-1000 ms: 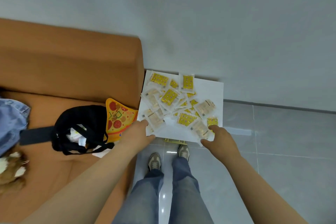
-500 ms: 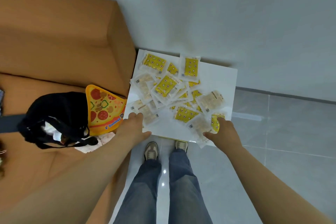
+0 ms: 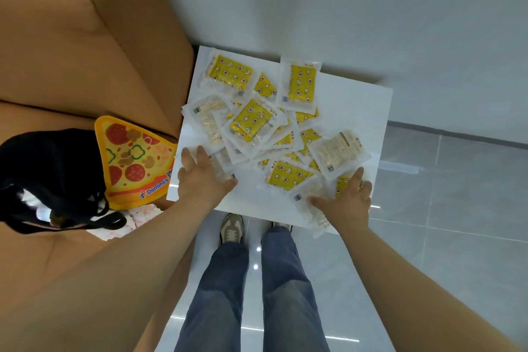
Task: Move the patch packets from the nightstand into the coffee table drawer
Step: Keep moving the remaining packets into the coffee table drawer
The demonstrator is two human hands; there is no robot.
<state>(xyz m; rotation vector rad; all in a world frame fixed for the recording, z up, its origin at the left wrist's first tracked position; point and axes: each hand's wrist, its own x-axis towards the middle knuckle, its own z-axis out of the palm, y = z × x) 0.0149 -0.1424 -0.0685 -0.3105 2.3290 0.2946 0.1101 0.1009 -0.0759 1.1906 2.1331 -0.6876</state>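
Several patch packets (image 3: 251,123), clear sleeves with yellow star-print or pale inserts, lie in a loose pile on the white nightstand (image 3: 357,106). My left hand (image 3: 200,177) lies flat on a pale packet at the pile's front-left corner, fingers straight, thumb spread to the right. My right hand (image 3: 348,200) rests with spread fingers on packets at the front-right corner, its thumb on a pale packet (image 3: 308,203) that overhangs the front edge. No coffee table or drawer is in view.
An orange sofa (image 3: 85,51) stands against the nightstand's left side. On its seat lie a pizza-slice cushion (image 3: 134,160) and a black bag (image 3: 48,174). A grey wall is behind the nightstand. Grey floor tiles (image 3: 457,208) spread to the right, and my legs stand in front.
The view has closed in on the nightstand. Both hands have slid from its front edge onto the packets, the right hand now covering those at the front-right corner.
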